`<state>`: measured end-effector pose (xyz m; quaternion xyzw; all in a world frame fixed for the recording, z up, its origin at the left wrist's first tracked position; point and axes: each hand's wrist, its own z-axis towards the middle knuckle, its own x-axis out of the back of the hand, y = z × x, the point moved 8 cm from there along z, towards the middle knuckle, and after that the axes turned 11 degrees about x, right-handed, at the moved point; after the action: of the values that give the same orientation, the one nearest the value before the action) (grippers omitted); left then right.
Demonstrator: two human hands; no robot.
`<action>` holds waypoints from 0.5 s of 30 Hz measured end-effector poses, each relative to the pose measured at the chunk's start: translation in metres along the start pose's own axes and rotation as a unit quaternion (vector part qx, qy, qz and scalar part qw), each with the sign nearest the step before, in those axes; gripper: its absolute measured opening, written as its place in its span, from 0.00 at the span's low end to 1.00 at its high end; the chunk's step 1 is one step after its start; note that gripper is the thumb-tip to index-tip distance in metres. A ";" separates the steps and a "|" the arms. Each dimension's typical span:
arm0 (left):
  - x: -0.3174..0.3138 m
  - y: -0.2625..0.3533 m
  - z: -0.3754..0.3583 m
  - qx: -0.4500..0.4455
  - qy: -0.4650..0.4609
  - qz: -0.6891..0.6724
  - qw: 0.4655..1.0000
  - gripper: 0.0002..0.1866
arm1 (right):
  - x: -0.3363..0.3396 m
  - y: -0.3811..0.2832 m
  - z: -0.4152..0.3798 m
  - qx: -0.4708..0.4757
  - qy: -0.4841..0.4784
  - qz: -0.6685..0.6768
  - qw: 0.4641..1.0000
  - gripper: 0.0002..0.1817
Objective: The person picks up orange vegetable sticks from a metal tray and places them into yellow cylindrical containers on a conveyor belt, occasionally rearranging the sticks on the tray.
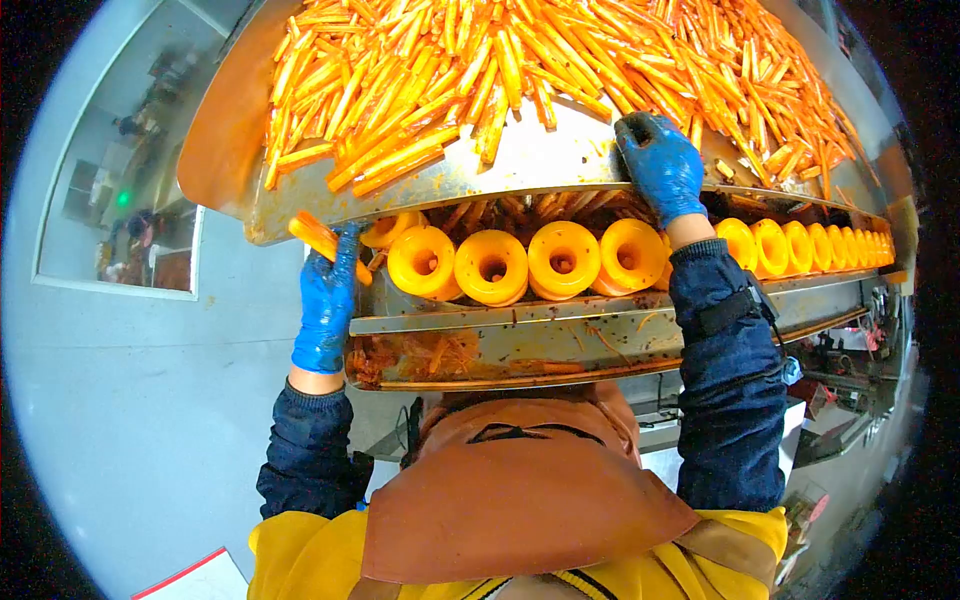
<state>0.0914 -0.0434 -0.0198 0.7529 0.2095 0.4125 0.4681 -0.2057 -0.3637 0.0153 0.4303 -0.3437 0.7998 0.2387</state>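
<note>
My left hand (pixel 331 300), in a blue glove, is closed around a short bundle of glossy orange sticks (pixel 314 234) at the left end of the row of yellow funnel-shaped cups (pixel 492 268). My right hand (pixel 661 165), also gloved in blue, rests over the front edge of the metal tray (pixel 570 150), its fingers curled in beside the pile of orange sticks (pixel 480 70). What those fingers hold, if anything, is hidden. Round holes show in the middle of the cups. My right forearm covers part of the row.
Below the cups runs a metal ledge (pixel 520 318), and under it a trough (pixel 480 355) with orange scraps. A brown apron (pixel 520 500) covers my front. A window (pixel 130 170) is in the wall at left. Machinery (pixel 850 360) stands at right.
</note>
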 end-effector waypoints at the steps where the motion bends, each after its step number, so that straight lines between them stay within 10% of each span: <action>1: 0.001 0.001 0.001 0.000 0.001 0.001 1.000 0.15 | 0.000 0.000 0.000 0.000 0.000 0.001 1.000 0.16; 15: -0.027 0.005 0.006 -0.074 -0.064 -0.137 0.986 0.14 | 0.003 -0.002 -0.001 -0.004 0.004 -0.009 1.000 0.16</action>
<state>0.0806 -0.0675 -0.0281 0.7055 0.2491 0.3093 0.5869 -0.2061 -0.3618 0.0179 0.4292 -0.3422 0.7979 0.2492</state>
